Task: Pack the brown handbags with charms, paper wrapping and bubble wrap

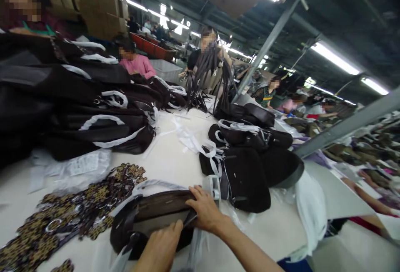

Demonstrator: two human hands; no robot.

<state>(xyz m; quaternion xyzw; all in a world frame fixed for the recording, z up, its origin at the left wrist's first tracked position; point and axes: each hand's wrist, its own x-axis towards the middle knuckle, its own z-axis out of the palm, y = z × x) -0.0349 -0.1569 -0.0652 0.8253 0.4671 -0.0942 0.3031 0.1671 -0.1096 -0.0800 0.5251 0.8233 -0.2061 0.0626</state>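
Note:
A dark brown handbag (pixel 121 226) lies on the white table just in front of me, its top gaping so that the lining shows. White wrapping covers its handle. My left hand (pixel 164 243) is closed on the near edge of the opening, fingers curled over it. At the right end of the opening, my right hand (pixel 204 209) grips the bag's rim with its thumb and fingers. Left of the bag spreads a heap of brown and gold flower-shaped charms (pixel 93 197) with metal rings. Some clear plastic bags (pixel 84 165) lie behind the charms.
Many dark bags (pixel 103 130) are piled at the left. More finished-looking bags (pixel 246 176) lie at the right, near a slanting metal post (pixel 275 34). Across the table a person (pixel 208 55) stands behind hanging dark straps (pixel 200 76). Other people sit or stand around.

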